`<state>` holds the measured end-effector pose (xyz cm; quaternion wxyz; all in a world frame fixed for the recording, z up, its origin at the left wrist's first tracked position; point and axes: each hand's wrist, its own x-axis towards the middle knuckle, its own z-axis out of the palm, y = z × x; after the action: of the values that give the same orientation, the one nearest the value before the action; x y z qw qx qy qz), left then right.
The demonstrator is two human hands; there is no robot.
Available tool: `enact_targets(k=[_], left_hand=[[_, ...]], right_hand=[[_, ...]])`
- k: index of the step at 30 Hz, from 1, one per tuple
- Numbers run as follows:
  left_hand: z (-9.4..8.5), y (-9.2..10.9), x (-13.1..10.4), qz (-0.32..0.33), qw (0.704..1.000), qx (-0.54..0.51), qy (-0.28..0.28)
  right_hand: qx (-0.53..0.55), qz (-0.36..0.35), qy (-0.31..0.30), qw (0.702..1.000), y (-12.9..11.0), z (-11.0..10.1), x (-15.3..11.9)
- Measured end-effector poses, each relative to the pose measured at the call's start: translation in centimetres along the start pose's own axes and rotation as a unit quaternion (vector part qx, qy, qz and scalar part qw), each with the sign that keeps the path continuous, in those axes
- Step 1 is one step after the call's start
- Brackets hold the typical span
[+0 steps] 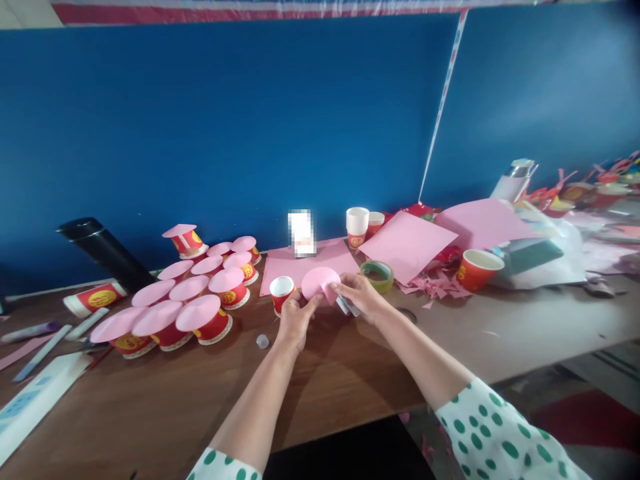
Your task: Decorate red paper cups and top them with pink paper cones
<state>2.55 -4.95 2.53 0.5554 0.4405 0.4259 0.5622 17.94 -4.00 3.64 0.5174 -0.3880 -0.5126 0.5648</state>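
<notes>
A round pink paper disc is held between my two hands above the table. My left hand pinches its lower left edge. On the right side, my right hand grips the disc where the paper seems folded or overlapped. Just behind my left hand stands a red and white paper cup, partly hidden by the fingers. Below my right hand lies a small whitish object, too covered to name. A roll of green tape rests beyond my right hand.
Left, several red cups topped with pink paper discs stand grouped beside a leaning black flask. Pink sheets, paper scraps and another cup lie right. A blue partition rises behind the brown table.
</notes>
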Motion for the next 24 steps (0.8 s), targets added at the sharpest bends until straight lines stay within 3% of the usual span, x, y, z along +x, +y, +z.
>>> enact_targets(k=[5, 13, 20, 24], left_hand=[[0.01, -0.07, 0.11, 0.017, 1.000, -0.008, -0.006], [-0.05, -0.02, 0.06, 0.083, 0.995, 0.034, 0.034], [0.28, 0.05, -0.08, 0.011, 0.998, -0.068, -0.005], [0.50, 0.54, -0.32, -0.026, 0.996, -0.082, 0.003]], right_hand=[[0.033, 0.015, -0.012, 0.999, -0.13, 0.02, -0.07], [0.023, 0.017, -0.013, 1.000, -0.69, -0.01, -0.25], [-0.008, -0.013, 0.013, 1.000, -0.77, 0.32, -0.33], [-0.014, -0.020, 0.030, 0.999, -0.38, 0.38, -0.24]])
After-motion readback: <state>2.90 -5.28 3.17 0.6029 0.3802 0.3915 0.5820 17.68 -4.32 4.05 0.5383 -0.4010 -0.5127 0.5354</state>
